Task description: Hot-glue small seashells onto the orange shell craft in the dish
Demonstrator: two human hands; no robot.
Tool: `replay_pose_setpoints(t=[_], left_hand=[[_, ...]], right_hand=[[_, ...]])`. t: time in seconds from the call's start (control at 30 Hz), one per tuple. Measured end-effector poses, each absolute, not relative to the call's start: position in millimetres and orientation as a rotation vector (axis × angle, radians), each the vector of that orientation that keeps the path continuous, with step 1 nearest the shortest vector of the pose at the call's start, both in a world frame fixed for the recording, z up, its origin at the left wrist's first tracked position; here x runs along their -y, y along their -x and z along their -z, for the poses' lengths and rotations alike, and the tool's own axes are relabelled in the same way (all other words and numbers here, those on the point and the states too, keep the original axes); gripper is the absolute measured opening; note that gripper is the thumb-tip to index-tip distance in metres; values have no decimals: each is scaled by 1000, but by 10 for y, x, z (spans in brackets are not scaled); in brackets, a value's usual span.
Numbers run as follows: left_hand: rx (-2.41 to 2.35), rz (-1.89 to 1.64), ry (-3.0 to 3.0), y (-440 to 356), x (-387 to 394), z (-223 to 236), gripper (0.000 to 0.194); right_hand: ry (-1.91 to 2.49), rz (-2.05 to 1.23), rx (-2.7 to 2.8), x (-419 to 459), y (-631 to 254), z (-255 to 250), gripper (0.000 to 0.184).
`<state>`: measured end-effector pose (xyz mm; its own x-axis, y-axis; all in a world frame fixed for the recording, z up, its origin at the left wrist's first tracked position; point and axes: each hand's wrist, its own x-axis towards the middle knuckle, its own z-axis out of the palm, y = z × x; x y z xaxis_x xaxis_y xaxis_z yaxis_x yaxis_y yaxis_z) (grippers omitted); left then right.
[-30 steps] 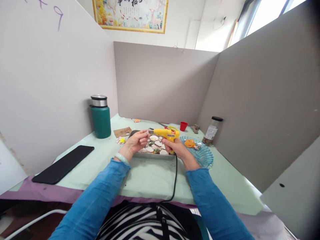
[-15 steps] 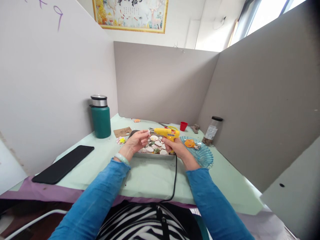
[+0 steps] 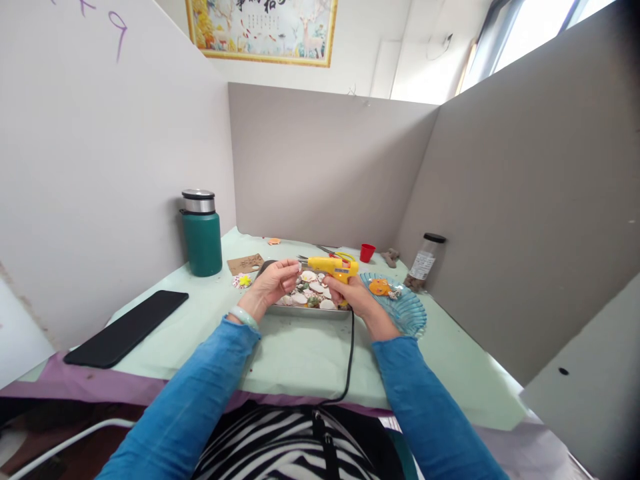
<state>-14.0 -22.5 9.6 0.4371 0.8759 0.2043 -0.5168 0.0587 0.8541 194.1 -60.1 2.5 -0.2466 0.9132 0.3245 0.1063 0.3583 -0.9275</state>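
My right hand [image 3: 356,295] is wrapped round the handle of a yellow glue gun [image 3: 333,266], whose nozzle points left. A black cord [image 3: 351,360] runs from it down over the table's front edge. Just at the nozzle, my left hand [image 3: 276,283] pinches a small white piece, too small to name but perhaps a shell. Below both hands lies a metal tray [image 3: 310,312] filled with shells [image 3: 316,287] and bits of green. My hands partly cover the tray.
To the right are a blue shell-shaped plate [image 3: 413,313] bearing an orange piece [image 3: 380,287], and a tilted jar [image 3: 425,262]. Behind stand a red cup [image 3: 367,253] and scissors [image 3: 345,255]. At left are a green bottle [image 3: 201,237], brown card [image 3: 245,264], flower piece [image 3: 243,281] and black phone-like slab [image 3: 127,329].
The small white piece in my left fingers has turned slightly at the nozzle. Both hands and the glue gun stay almost in place.
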Motion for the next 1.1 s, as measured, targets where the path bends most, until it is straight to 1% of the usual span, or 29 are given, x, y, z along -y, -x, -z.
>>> replay_pose_setpoints(t=[0.1, 0.3, 0.5, 0.7, 0.87, 1.1], left_hand=[[-418, -1090, -1068, 142, 225, -93, 26], [-413, -1124, -1003, 145, 202, -82, 29], [-404, -1138, -969, 161, 173, -69, 30], [-403, -1114, -1021, 161, 180, -55, 28], [-401, -1088, -1051, 153, 216, -86, 27], [-423, -1074, -1061, 156, 208, -82, 27]], right_hand=[[923, -1035, 1608, 601, -1938, -30, 39], [927, -991, 1712, 617, -1955, -39, 49], [926, -999, 1705, 632, -1951, -51, 44], [923, -996, 1694, 633, -1942, -51, 47], [909, -1046, 1578, 604, -1934, -25, 40], [906, -1029, 1645, 587, -1956, -15, 44]])
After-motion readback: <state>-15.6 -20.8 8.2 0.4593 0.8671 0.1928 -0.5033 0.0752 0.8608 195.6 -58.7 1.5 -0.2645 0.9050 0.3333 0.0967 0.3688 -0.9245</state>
